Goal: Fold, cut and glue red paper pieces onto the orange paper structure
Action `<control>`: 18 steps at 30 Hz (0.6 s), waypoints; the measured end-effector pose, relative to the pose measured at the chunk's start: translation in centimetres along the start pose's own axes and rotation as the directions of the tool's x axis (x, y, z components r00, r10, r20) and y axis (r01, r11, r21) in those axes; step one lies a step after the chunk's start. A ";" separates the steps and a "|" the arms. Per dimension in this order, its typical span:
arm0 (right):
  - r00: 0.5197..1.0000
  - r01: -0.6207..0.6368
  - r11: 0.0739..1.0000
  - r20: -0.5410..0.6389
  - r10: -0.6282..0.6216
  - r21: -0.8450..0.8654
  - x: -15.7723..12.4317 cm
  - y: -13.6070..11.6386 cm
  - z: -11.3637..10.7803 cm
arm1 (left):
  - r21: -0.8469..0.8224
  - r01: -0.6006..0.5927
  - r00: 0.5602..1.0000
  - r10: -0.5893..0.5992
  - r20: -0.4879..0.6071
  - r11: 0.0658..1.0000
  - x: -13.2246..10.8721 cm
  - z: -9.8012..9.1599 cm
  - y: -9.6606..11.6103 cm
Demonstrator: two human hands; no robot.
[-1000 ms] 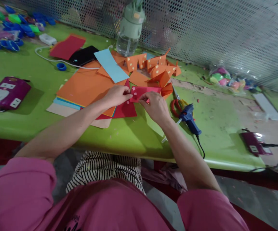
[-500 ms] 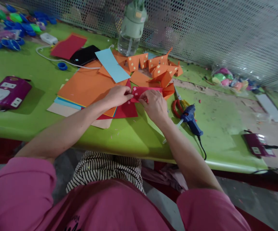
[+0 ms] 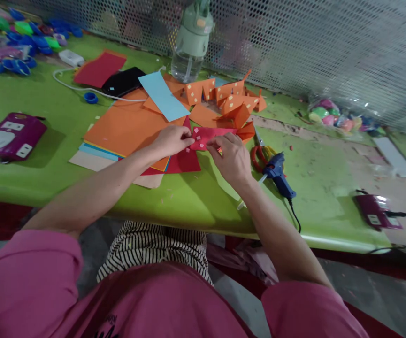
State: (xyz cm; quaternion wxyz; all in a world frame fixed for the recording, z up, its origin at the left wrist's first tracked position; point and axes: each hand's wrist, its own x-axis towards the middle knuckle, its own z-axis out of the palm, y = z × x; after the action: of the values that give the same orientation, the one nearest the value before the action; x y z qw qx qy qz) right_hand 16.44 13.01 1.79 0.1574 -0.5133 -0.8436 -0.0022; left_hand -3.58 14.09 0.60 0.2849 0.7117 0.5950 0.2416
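Note:
My left hand pinches the left end of a small red paper piece dotted with tiny white squares. My right hand is closed on the same red piece from the right, fingers curled over its lower edge. The piece hovers just above a larger red sheet and a stack of orange paper sheets on the green table. Folded orange pieces with white squares lie just beyond my hands.
A blue glue gun and red-handled scissors lie right of my hands. A light blue strip, a black phone, a water bottle, two purple power strips, and coloured plastic parts ring the table.
My right hand slid slightly right and down along the red piece. The left hand keeps its pinch in the same spot.

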 end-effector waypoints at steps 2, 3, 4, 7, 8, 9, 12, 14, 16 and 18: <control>0.999 0.051 0.997 -0.001 -0.052 -0.052 -0.7 0.1 0.0 | 0.011 -0.012 1.000 0.012 -0.008 1.000 0.1 0.1 -0.1; 0.997 0.073 0.994 0.004 -0.073 -0.079 -1.1 0.1 0.1 | 0.015 -0.014 1.000 0.014 -0.009 1.000 0.1 0.1 -0.2; 0.996 0.092 0.990 0.014 -0.091 -0.106 -1.3 0.0 0.2 | 0.017 -0.014 1.000 0.014 -0.010 1.000 0.2 0.1 -0.2; 0.993 0.120 0.978 0.035 -0.116 -0.170 -1.7 -0.2 0.5 | 0.014 -0.007 1.000 0.007 -0.005 1.000 0.2 0.2 -0.1; 0.992 0.123 0.975 0.039 -0.118 -0.184 -1.8 -0.3 0.6 | 0.013 -0.005 1.000 0.005 -0.006 1.000 0.2 0.2 -0.1; 0.992 0.125 0.973 0.040 -0.119 -0.195 -1.8 -0.4 0.7 | 0.012 -0.005 1.000 0.005 -0.006 1.000 0.2 0.2 -0.1; 0.990 0.138 0.964 0.045 -0.131 -0.229 -1.8 -0.6 0.7 | 0.012 -0.006 1.000 0.006 -0.006 1.000 0.2 0.2 -0.1; 0.988 0.154 0.951 0.064 -0.142 -0.269 -1.8 -0.7 0.7 | 0.013 -0.009 1.000 0.009 -0.008 1.000 0.2 0.2 -0.1; 0.983 0.179 0.933 0.098 -0.156 -0.313 -1.8 -0.8 0.7 | 0.012 -0.014 1.000 0.015 -0.014 1.000 0.2 0.2 -0.2; 0.977 0.205 0.915 0.130 -0.170 -0.348 -1.8 -1.0 0.7 | 0.003 -0.020 1.000 0.020 -0.017 1.000 0.3 0.3 -0.2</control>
State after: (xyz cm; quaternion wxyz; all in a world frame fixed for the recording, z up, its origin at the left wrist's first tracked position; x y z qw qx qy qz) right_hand 16.21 11.08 0.81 0.0189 -0.4496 -0.8809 -0.1467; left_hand -3.49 14.34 0.27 0.2765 0.7160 0.5903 0.2498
